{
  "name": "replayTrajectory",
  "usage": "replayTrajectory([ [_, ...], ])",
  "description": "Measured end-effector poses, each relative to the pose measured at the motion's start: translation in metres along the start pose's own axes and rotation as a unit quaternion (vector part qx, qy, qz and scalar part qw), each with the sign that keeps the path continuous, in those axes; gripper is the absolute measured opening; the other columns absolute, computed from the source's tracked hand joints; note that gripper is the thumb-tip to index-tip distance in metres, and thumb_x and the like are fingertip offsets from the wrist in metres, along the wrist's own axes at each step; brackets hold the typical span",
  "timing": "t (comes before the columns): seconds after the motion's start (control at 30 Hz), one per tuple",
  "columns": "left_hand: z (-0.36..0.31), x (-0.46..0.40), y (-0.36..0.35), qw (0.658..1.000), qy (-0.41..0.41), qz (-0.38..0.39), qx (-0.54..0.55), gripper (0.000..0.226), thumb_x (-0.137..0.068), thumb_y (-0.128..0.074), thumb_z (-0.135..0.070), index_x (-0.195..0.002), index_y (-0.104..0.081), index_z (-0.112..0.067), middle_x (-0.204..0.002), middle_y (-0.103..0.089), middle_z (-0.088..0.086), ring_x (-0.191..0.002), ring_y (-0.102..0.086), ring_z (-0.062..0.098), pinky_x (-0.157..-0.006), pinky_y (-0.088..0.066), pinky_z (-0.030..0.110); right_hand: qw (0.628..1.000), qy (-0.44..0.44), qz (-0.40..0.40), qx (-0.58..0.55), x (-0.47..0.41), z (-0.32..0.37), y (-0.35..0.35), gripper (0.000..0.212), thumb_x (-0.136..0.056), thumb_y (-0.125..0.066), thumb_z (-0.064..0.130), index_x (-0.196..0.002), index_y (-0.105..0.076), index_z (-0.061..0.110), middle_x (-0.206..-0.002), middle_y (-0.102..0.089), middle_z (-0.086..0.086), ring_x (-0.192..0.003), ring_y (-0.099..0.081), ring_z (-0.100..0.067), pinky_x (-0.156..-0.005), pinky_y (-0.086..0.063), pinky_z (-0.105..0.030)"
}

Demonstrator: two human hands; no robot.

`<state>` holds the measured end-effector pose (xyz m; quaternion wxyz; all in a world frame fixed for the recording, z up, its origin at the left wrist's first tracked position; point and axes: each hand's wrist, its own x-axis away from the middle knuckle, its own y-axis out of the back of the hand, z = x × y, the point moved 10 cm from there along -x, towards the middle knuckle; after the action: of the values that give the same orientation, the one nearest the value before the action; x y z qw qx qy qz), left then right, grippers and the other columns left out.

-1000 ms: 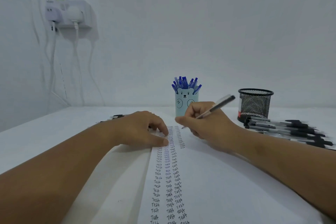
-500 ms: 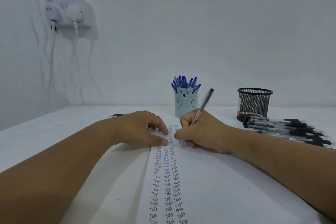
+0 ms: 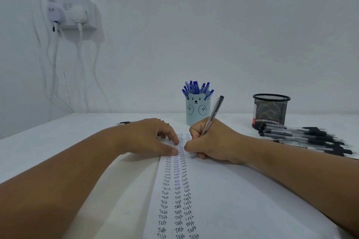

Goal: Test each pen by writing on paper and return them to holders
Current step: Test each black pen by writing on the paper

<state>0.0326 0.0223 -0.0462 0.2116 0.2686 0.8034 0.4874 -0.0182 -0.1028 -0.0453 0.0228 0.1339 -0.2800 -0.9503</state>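
Matt white paper (image 3: 223,200), black wire-mesh metal holder (image 3: 270,110), smooth pale-blue cup (image 3: 197,110) (plastic, seemingly), clear glossy plastic pen (image 3: 213,114).

left hand (image 3: 153,137): fingers pressing down | right hand (image 3: 211,141): curled, pinching

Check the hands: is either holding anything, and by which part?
The right hand grips a pen by its lower barrel, near the tip. The left hand holds nothing; its fingers press the paper.

Two bare forearms reach in from the lower corners — no sleeves, watch or rings visible on left hand (image 3: 149,137) or right hand (image 3: 211,141).
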Motion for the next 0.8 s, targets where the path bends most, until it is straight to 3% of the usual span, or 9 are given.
replayTrajectory([
  [0.3, -0.0028, 0.0021, 0.0007, 1.000, 0.011, 0.002, -0.007, 0.024, -0.080, -0.081, -0.048, -0.103, -0.073, -0.043, -0.119, -0.060, -0.014, -0.112, -0.054, -0.001, -0.108, -0.044, 0.032, 1.000, 0.002, 0.002, -0.022, 0.0009, 0.0011, 0.0002, 0.042, -0.081, -0.071, -0.002, -0.052, -0.043, 0.012, -0.048, -0.051, -0.010, -0.039, -0.044, -0.011, -0.043, -0.037, -0.018],
  [0.8, 0.0004, -0.0009, 0.0002, 1.000, 0.001, 0.005, -0.013, 0.024, -0.079, -0.080, -0.053, -0.101, -0.073, -0.047, -0.119, -0.061, -0.014, -0.116, -0.054, 0.002, -0.109, -0.043, 0.037, 1.000, 0.014, -0.006, 0.000, -0.0020, -0.0001, 0.0019, 0.043, -0.079, -0.069, -0.002, -0.050, -0.041, 0.015, -0.054, -0.046, -0.012, -0.041, -0.046, -0.011, -0.047, -0.036, -0.020],
])
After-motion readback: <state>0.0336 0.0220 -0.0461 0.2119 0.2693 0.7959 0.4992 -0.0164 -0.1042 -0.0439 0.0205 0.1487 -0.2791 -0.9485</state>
